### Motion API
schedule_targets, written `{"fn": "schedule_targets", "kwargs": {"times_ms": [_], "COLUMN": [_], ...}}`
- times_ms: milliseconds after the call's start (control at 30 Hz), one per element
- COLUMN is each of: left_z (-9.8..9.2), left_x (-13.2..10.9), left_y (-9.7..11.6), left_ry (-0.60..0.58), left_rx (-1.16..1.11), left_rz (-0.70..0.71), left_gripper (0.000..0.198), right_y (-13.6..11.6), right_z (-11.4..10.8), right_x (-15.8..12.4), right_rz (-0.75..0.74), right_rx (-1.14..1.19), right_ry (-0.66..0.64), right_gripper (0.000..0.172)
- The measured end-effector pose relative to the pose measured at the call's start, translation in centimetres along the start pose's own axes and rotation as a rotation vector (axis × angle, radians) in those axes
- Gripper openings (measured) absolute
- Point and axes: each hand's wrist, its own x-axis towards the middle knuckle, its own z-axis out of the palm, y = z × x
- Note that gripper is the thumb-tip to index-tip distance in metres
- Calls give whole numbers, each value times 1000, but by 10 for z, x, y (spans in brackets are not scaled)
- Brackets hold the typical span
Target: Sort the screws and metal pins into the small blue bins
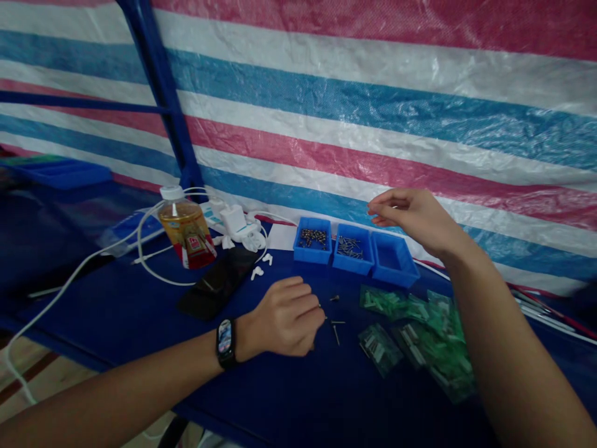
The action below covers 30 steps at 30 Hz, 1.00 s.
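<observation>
Low over the table, my left hand [291, 317] is closed in a loose fist, back of the hand up; what it holds, if anything, is hidden. Small shiny bits show at its knuckle edge. Just right of it lie a short screw [334, 298] and longer screws [336, 334]. My right hand [415, 214] is raised above the blue boxes, fingertips drawn together in a pinch, with nothing I can make out between them. Below it, one blue box [358, 266] holds long screws [349, 247], and the rightmost blue box [396, 279] shows a bare floor.
The left blue box [311, 255] holds small brass-coloured parts. Clear packets [433, 336] with green and metal pieces lie at right. Leftward are a phone [219, 283], white earbuds [257, 272], a drink bottle [186, 230], chargers [233, 219] and cables. Striped sheeting [349, 112] hangs behind.
</observation>
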Motion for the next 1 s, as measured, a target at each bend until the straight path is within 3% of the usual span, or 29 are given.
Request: {"fn": "schedule_targets", "kwargs": {"times_ms": [100,200,300,433,633,767,1000], "left_z": [-3,-7,-7,-3,3,9,17], "left_x": [3,2,-1,-2,-2,-4,-5], "left_y": [-17,-28,-29,-24,-19,-13,-6], "left_ry": [34,59,82,31,-19,-36,-74], "left_rx": [0,-9,-32,-44,-60,-63,-84], "left_rz": [-201,-291,-353,-354,-377,-344,-314], "left_gripper": [31,31,31,31,30,30,29], "right_y": [-19,-21,-10,9,20,16,30], "right_z": [13,40,69,92,94,84,33], "right_x": [-26,-66,-107,-134,-130,-118,-33], "right_rz": [-9,-41,-44,32,100,145,118], "right_rx": [-159,-414,-575,-633,-697,-581,-314], "right_ry": [-221,-432,-517,-521,-522,-495,-74], "right_gripper": [20,16,28,16,18,15,13]}}
